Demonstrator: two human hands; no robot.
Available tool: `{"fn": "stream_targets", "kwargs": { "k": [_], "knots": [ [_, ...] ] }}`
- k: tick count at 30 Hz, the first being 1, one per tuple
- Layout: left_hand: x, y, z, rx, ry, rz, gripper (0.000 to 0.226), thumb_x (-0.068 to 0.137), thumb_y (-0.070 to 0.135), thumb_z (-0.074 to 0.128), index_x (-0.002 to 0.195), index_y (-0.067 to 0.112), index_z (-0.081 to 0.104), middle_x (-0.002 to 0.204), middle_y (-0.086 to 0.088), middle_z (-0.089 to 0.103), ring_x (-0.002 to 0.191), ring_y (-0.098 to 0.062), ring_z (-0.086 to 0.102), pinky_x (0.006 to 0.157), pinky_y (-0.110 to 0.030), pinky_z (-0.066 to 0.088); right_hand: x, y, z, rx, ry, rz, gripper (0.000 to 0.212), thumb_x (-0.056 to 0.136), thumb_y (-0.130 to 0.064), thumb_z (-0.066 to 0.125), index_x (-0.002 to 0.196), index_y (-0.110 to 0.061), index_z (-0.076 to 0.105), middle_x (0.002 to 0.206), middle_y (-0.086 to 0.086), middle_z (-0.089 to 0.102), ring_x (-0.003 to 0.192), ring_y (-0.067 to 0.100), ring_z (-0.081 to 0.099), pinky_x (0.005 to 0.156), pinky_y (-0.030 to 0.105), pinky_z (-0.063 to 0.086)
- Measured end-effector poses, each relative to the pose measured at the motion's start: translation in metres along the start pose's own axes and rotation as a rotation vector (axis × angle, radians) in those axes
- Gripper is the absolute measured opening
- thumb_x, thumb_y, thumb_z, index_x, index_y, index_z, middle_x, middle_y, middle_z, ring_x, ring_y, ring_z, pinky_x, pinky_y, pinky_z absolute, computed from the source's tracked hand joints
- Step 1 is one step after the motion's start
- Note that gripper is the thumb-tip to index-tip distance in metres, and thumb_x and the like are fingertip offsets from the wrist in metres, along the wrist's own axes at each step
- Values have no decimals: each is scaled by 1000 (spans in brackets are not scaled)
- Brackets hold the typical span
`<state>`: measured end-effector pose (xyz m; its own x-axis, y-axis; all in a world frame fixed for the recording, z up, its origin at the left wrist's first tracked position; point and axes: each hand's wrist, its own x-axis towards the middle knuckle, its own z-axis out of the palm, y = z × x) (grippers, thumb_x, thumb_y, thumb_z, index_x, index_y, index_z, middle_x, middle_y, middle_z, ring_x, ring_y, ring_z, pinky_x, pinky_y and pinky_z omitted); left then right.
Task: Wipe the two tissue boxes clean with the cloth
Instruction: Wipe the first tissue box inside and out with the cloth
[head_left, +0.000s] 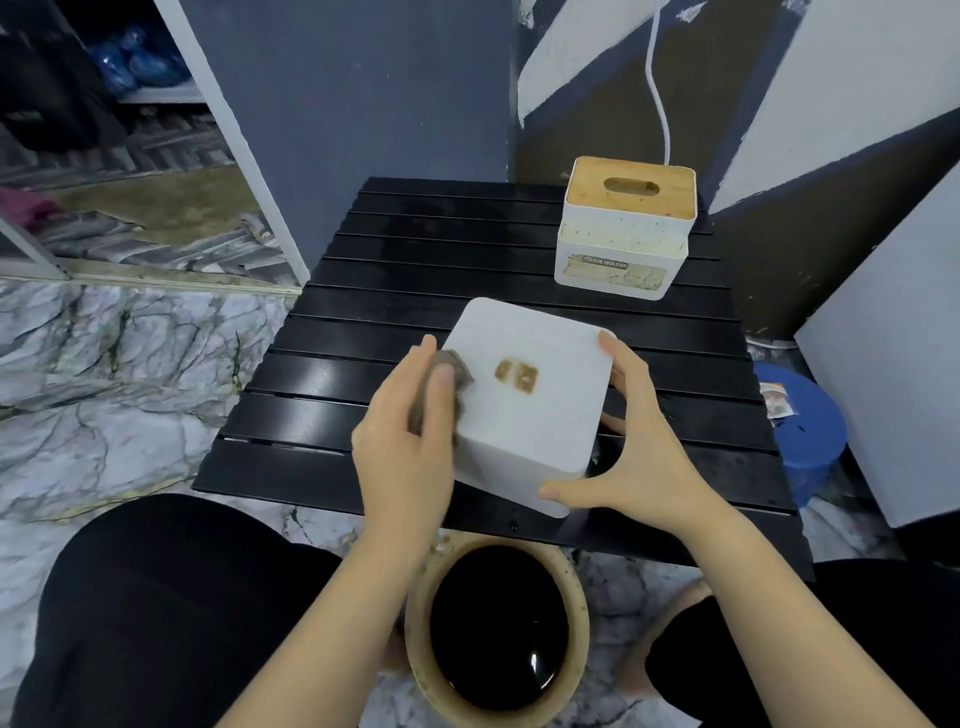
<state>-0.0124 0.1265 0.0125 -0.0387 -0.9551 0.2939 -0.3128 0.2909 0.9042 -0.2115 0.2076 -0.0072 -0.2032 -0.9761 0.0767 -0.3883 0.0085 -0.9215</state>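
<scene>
The near tissue box (524, 410) is a hollow white plastic shell, so it is probably light, stiff and rather slick; under a sideways rub it would likely skate across the slatted black bench (467, 249) unless braced. The sensible hold is on its flat side walls and corners, which is where the right hand (628, 457) sits now: fingers spread along the box's right wall, thumb hooked round its near bottom corner. The left hand (410, 447) presses a small grey-brown cloth (452, 384) against the box's left upper edge, fingers curled over the wad. The cloth looks soft and limp, fit to mould round the rounded edges.

This box lies tipped, with its plain base turned up, near the front of the bench. The upturned face is clean white apart from two brownish patches of sticker residue near its centre, just right of the cloth.

The second tissue box (623, 228) stands upright well behind the first, toward the bench's far right. It has a bamboo lid with an oval slot, speckled white walls and a torn, yellowed label.
</scene>
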Motion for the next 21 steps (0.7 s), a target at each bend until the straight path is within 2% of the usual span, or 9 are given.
{"fn": "stream_targets", "kwargs": {
  "k": [3,6,8,9,11,13,16,19,21],
  "knots": [
    [-13,-5,9,366,-28,331,39,103,34,51,134,16,67,147,-4,57,144,-23,44,118,-48,35,0,1,3,-7,17,-3,141,48,-40,98,158,-45,10,164,-27,14,149,-8,25,113,25,41],
    [-33,10,28,477,-118,552,40,103,33,53,130,8,68,140,-12,62,134,-34,53,114,-49,35,2,7,4,21,24,4,134,57,-23,94,159,-44,10,165,-20,17,144,-12,32,106,15,45],
    [-51,23,45,457,-198,630,42,102,37,55,130,9,68,139,-13,62,131,-33,56,112,-46,38,3,13,2,20,25,-35,118,77,-5,84,160,-41,9,168,-11,18,147,-3,34,116,25,41],
    [-55,25,51,450,-204,655,42,101,39,57,129,10,69,138,-13,63,129,-32,57,111,-45,40,2,15,0,0,17,-53,112,84,-3,81,161,-40,9,167,-9,19,148,3,35,120,31,37],
    [-55,23,56,447,-183,702,40,100,39,61,128,13,71,136,-11,65,127,-30,60,109,-44,43,1,16,-3,-10,-21,-58,111,85,-6,81,160,-42,8,164,-9,27,145,6,42,119,33,38],
    [-49,16,50,437,-175,745,38,99,38,64,128,13,71,135,-10,66,125,-29,61,107,-43,46,1,12,-5,9,-46,-30,118,79,-6,85,159,-46,8,162,-9,30,142,2,45,117,32,42],
    [-39,5,33,413,-107,772,38,101,38,63,126,11,72,133,-9,67,124,-27,63,106,-41,47,1,1,-3,-11,-36,35,131,59,-22,91,156,-52,9,164,-15,27,147,-2,35,119,34,39],
    [-23,-13,13,388,2,638,37,102,36,61,127,11,71,136,-5,66,128,-25,61,110,-44,44,0,-11,-5,-84,-57,109,141,48,-40,98,155,-54,7,162,-26,23,149,-3,28,119,32,35],
    [-15,-20,3,297,37,487,38,101,37,59,129,13,70,139,-3,64,134,-23,56,114,-41,42,0,-22,-11,-209,-85,164,148,43,-56,99,157,-51,4,166,-28,11,154,0,16,123,34,27]
  ]
}}
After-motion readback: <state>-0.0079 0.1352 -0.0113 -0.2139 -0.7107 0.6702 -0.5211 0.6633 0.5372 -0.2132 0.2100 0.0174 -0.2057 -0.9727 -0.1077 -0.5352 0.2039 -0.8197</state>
